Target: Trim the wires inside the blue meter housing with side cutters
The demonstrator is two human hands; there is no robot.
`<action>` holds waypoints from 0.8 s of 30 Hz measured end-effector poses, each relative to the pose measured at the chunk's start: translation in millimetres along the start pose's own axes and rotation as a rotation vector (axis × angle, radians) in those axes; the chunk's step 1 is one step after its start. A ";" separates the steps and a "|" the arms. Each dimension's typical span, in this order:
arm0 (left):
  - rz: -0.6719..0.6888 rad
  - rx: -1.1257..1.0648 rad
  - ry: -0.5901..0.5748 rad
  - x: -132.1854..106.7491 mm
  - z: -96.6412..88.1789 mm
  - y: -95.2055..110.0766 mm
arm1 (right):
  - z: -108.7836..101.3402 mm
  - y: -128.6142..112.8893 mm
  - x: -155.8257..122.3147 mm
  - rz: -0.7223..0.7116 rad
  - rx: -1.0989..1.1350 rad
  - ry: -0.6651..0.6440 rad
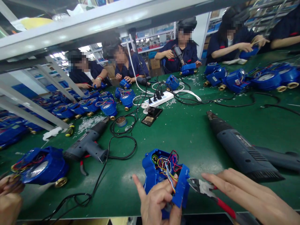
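Observation:
My left hand [157, 201] grips a blue water meter housing [150, 175] near the front edge of the bench. Its thumb and fingers pinch the raised blue cover [182, 187] on the right side. Inside lie red, yellow, white and blue wires [167, 165] and a round yellow-green part. To the right, my right hand [246, 193] holds diagonal cutting pliers [206, 189] with red handles, its fingers stretched forward above them. The pliers' jaws point at the cover and are close to it; whether they touch it I cannot tell.
A heat gun [239, 147] lies at right, another [89, 140] at left with its cable. A power strip [159, 99] and soldering stand [152, 116] sit mid-bench. A neighbour's hand [10, 197] works at a blue meter [44, 167]. Several co-workers sit opposite, below an overhead shelf.

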State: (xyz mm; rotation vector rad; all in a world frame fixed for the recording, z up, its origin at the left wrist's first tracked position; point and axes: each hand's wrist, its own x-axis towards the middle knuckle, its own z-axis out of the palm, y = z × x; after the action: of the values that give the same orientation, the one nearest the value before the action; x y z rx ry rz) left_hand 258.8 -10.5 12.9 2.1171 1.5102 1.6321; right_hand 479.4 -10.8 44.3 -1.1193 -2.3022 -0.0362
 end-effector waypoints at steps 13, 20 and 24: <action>-0.018 0.008 -0.028 -3.3 -2.7 -1.8 | 6.8 -7.7 -2.8 -0.007 -0.111 -0.025; -0.038 0.000 -0.005 -2.5 -1.7 0.1 | 6.6 -7.3 -2.8 0.001 -0.069 -0.039; -0.040 -0.019 -0.007 -2.6 -1.0 0.3 | 7.6 -6.6 -4.3 0.022 -0.057 -0.073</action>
State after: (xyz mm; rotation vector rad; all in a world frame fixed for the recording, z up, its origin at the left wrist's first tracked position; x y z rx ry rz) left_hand 258.4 -13.0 11.8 2.0670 1.5192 1.6175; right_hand 473.0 -16.1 37.3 -1.1928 -2.3663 -0.0531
